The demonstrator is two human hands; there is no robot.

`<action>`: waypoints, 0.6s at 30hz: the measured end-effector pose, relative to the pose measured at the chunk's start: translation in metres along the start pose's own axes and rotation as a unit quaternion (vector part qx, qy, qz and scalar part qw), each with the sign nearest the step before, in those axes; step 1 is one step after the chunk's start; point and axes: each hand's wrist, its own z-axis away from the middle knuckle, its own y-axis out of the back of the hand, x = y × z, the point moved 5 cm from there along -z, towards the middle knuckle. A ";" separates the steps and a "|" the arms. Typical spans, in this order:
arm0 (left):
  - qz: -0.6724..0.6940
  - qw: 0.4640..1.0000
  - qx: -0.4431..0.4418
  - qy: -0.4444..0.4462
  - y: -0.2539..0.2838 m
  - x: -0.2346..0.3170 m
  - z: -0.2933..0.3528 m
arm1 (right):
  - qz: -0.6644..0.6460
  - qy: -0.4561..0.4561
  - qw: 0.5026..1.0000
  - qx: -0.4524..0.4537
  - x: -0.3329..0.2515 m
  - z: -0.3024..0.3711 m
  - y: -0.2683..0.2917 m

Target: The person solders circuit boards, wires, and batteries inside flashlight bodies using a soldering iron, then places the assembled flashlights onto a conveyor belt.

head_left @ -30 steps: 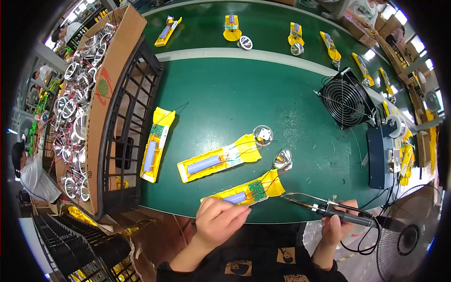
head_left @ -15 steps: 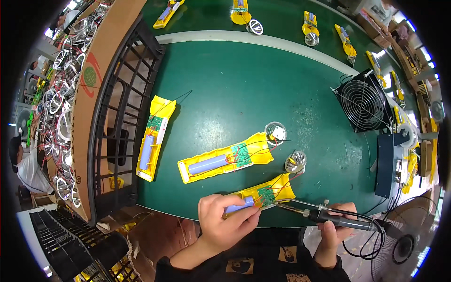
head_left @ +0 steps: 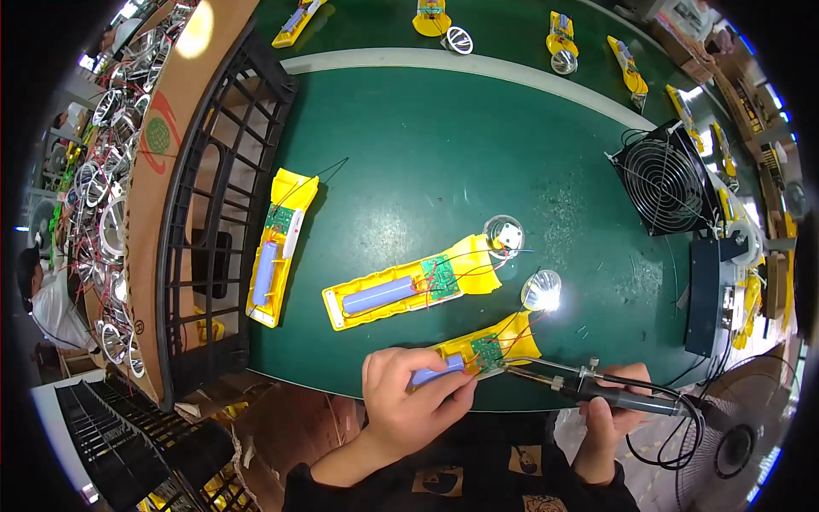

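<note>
The left hand (head_left: pixel 414 397) is bent over the near end of a yellow casing (head_left: pixel 514 333), fingertips drawn together beside its green circuit board (head_left: pixel 488 348); whether they grip the casing or pinch a wire, I cannot tell. The right hand (head_left: pixel 602 424) is wrapped around a soldering iron (head_left: pixel 631 398), which points left, its tip at the board's right side.

The casing lies at the worktop's (head_left: pixel 401 154) near edge, open side up. Its long axis runs slantwise, from the left hand away to the right, the flared end pointing far right. A blue battery (head_left: pixel 448 365) lies lengthwise in it, partly hidden by fingers. Just beyond the flared end, a lamp cup (head_left: pixel 542 291) glows bright white.

Further out, a second casing (head_left: pixel 478 264) lies at a similar but flatter slant, its flared end also to the right, beside another lamp cup (head_left: pixel 504 236). To the left, a third casing (head_left: pixel 294 189) points almost straight away from the person, flared end farthest.

A black fan (head_left: pixel 668 183) stands at the right; at the left, a cardboard box (head_left: pixel 183 145) holds many shiny lamp cups (head_left: pixel 111 226).
</note>
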 end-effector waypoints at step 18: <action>0.008 1.000 -0.005 0.008 0.000 -0.001 -0.001 | 0.015 0.024 1.000 -0.002 -0.003 0.000 -0.002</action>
